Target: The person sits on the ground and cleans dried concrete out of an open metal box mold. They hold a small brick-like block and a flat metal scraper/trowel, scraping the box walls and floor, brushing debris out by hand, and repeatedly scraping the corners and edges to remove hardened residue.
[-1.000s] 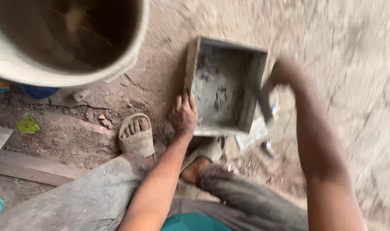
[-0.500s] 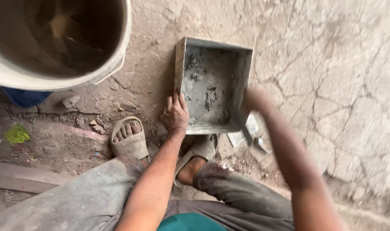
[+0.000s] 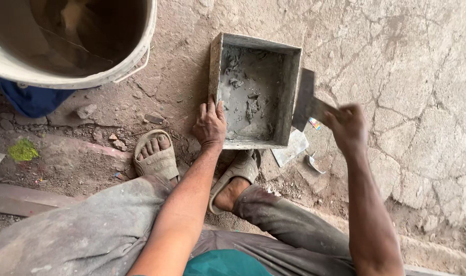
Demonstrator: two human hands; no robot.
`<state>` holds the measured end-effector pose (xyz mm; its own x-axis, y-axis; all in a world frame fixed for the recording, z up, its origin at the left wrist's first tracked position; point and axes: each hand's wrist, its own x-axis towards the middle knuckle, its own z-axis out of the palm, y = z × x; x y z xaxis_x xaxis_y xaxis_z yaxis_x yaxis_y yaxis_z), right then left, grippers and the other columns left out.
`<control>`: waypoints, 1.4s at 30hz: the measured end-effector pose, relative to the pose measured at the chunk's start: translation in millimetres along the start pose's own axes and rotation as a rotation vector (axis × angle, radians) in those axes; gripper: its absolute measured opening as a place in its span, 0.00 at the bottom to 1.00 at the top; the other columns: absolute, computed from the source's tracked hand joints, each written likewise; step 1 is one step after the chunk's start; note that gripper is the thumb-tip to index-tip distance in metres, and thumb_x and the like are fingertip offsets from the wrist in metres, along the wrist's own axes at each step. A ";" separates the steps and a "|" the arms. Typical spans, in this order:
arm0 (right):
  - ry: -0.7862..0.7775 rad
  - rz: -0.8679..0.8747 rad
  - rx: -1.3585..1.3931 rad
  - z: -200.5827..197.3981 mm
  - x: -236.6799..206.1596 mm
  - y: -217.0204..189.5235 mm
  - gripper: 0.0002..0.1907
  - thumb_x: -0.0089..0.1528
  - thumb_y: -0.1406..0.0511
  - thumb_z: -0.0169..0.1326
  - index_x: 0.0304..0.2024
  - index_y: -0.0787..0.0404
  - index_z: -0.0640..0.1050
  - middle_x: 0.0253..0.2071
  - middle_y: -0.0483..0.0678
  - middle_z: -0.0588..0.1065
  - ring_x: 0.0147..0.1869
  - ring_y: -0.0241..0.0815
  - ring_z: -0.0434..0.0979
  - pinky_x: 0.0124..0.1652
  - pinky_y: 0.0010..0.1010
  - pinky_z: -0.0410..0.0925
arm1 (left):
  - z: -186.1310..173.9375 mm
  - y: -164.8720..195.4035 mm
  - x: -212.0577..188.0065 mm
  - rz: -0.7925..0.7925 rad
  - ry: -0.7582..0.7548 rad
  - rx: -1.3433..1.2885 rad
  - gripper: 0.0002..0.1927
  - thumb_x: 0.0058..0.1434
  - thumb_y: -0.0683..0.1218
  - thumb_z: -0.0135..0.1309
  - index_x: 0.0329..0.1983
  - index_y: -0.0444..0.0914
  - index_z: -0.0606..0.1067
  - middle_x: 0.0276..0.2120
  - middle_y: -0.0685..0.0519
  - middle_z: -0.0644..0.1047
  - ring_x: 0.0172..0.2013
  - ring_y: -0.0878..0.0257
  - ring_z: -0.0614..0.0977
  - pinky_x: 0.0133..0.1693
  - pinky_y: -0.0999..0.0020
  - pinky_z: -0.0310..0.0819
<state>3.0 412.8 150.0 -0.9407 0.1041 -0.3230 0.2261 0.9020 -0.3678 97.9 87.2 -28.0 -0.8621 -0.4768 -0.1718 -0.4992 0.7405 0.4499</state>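
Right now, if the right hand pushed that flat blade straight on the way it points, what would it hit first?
Probably the square mould's right wall. The right hand holds a flat blade aimed up and left, its tip at that wall's outer face. Depth is unclear, so it may pass above.

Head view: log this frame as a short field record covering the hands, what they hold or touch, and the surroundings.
left hand: left hand rests on the near-left corner of the square mould
right hand: right hand grips a flat metal blade, held beside the mould's right wall
mould contents: grey mortar smears, mostly bare
feet: sandals on dirt ground
nearby: large bucket upper left, trowel on ground
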 end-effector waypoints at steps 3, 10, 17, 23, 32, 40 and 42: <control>0.149 0.105 0.416 12.4 -32.9 16.0 0.19 0.63 0.61 0.64 0.45 0.59 0.67 0.39 0.53 0.79 0.37 0.40 0.81 0.33 0.32 0.78 | -2.2 0.5 -3.2 -0.076 -0.133 -0.139 0.24 0.77 0.57 0.39 0.68 0.43 0.70 0.46 0.50 0.78 0.33 0.57 0.85 0.25 0.63 0.84; -0.355 0.442 0.049 37.2 -76.1 39.4 0.13 0.66 0.64 0.58 0.48 0.59 0.69 0.40 0.57 0.78 0.35 0.43 0.79 0.37 0.36 0.78 | 4.0 1.5 -10.9 -0.039 -0.076 -0.004 0.23 0.73 0.58 0.43 0.67 0.47 0.72 0.46 0.53 0.79 0.37 0.57 0.85 0.29 0.63 0.84; 0.254 0.257 0.602 -23.8 -75.0 27.7 0.14 0.71 0.62 0.55 0.56 0.62 0.73 0.53 0.50 0.76 0.52 0.39 0.83 0.44 0.31 0.78 | 3.9 6.0 -11.8 -0.098 -0.170 -0.071 0.29 0.76 0.60 0.40 0.77 0.47 0.59 0.47 0.49 0.79 0.35 0.58 0.84 0.25 0.65 0.81; -0.358 0.094 -0.165 29.4 -12.4 4.9 0.13 0.74 0.61 0.47 0.55 0.64 0.69 0.40 0.58 0.78 0.34 0.47 0.78 0.26 0.35 0.72 | -1.1 13.5 -14.7 0.099 -0.051 -0.089 0.38 0.70 0.65 0.44 0.74 0.39 0.55 0.48 0.40 0.78 0.36 0.52 0.85 0.21 0.63 0.82; -0.053 -0.110 0.039 73.2 97.2 27.2 0.10 0.74 0.60 0.48 0.52 0.58 0.75 0.40 0.46 0.81 0.30 0.35 0.75 0.23 0.31 0.65 | 20.0 14.1 -1.9 0.066 -0.061 0.023 0.27 0.75 0.52 0.43 0.76 0.44 0.59 0.54 0.43 0.79 0.39 0.51 0.86 0.27 0.61 0.85; -0.323 -0.107 -0.076 72.2 18.3 81.2 0.13 0.77 0.62 0.41 0.45 0.61 0.74 0.33 0.53 0.79 0.29 0.43 0.78 0.27 0.37 0.73 | -2.6 25.7 -9.9 0.047 0.031 -0.071 0.26 0.73 0.52 0.44 0.75 0.49 0.63 0.47 0.51 0.80 0.31 0.57 0.85 0.26 0.62 0.82; -0.378 -0.098 -0.001 62.5 -46.1 101.5 0.10 0.72 0.62 0.44 0.45 0.62 0.72 0.35 0.53 0.80 0.30 0.48 0.82 0.25 0.42 0.74 | -2.5 24.7 -9.8 0.050 0.045 -0.035 0.26 0.73 0.52 0.45 0.74 0.50 0.64 0.46 0.52 0.80 0.30 0.57 0.84 0.26 0.61 0.81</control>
<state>85.2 473.4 73.1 -0.7980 -0.1440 -0.5853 0.1396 0.9005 -0.4118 94.3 109.0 -13.0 -0.8807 -0.4609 -0.1090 -0.4515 0.7475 0.4873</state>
